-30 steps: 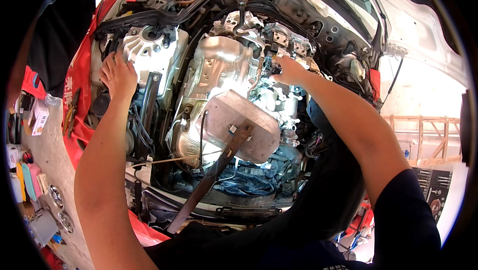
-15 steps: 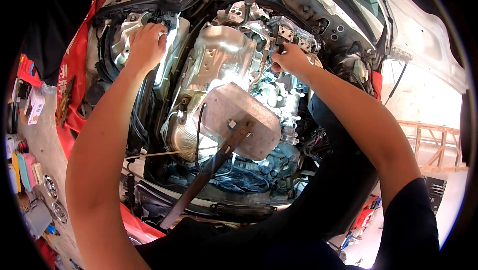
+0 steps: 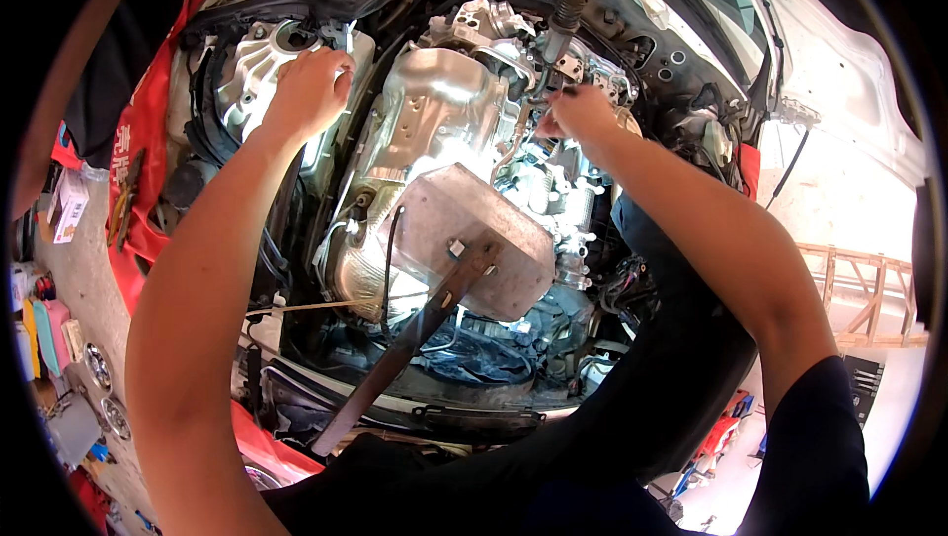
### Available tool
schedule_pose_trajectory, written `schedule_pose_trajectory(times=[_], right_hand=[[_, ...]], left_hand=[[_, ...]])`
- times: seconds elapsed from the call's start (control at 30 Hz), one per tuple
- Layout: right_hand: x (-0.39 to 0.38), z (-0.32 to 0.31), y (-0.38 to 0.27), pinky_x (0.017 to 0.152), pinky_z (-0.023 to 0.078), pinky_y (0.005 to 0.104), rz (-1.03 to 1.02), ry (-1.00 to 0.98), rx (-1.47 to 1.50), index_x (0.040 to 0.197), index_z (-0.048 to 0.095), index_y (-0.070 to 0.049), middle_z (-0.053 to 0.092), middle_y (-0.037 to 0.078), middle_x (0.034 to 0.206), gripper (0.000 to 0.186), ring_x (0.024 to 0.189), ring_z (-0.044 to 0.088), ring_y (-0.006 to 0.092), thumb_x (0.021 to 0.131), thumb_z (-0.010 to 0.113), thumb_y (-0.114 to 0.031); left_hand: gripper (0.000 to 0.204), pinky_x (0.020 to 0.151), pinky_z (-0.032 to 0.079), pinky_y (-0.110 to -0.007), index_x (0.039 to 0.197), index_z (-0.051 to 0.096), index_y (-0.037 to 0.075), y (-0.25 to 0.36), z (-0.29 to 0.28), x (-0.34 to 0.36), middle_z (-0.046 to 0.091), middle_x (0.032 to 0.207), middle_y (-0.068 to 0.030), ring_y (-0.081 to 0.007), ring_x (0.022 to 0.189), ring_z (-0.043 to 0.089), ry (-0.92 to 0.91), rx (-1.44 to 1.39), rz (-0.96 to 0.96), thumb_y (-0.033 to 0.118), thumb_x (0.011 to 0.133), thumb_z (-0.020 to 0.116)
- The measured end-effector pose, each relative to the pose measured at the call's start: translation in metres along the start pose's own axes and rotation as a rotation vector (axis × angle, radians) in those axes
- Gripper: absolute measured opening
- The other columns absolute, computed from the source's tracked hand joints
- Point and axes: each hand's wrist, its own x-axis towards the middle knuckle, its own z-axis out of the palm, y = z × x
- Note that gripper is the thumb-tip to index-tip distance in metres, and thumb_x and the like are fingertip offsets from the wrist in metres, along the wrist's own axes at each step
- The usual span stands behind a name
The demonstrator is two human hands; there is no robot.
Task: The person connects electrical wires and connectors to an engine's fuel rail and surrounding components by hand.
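Observation:
In a car's engine bay, the engine [image 3: 434, 106] lies under a metal heat shield and a square metal plate [image 3: 474, 240] bolted to a rusty bar [image 3: 415, 343]. My left hand [image 3: 314, 91] is over the left side, beside the cast strut tower [image 3: 257, 77], its fingers curled closed; what they hold, if anything, is hidden. My right hand [image 3: 583, 113] is closed at the far right part of the engine, next to the lower end of a hanging dark rod [image 3: 566, 22]. A small dark thing shows at its fingertips, too unclear to name.
A red cover [image 3: 148, 210] with pliers on it drapes the left fender. The raised hood [image 3: 839, 72] stands at the right with its strut. Another person's arm [image 3: 59, 72] is at the left edge. Boxes and tools lie on the floor [image 3: 74, 259] at left.
The hanging rod has swung right, to beside my right hand. My left hand has shifted slightly right. Another person's arm has come in at the left edge.

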Motion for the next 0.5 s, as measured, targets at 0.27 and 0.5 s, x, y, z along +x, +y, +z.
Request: schedule_pose_trajectory(times=[0.27,0.5], right_hand=[[0.005,-0.003,0.013,0.068,0.065,0.0327,0.213,0.008,0.225,0.100,0.052,0.011,0.064,0.025,0.088,0.018,0.078,0.071,0.0374,0.090,0.041,0.000],[-0.005,0.003,0.007,0.074,0.064,0.0387,0.235,-0.004,0.255,0.107,0.049,0.007,0.059,0.025,0.098,0.021,0.084,0.068,0.0392,0.093,0.041,-0.007]], left_hand=[[0.017,0.089,0.048,-0.040,0.102,0.066,0.006,0.007,0.005,0.005,0.068,0.105,-0.0114,-0.0316,0.101,0.063,0.007,-0.077,0.026,0.014,0.090,0.059],[0.022,0.091,0.049,-0.039,0.106,0.065,0.005,0.024,-0.006,0.000,0.067,0.108,-0.0145,-0.0316,0.103,0.063,-0.112,-0.144,-0.013,0.020,0.092,0.057]])
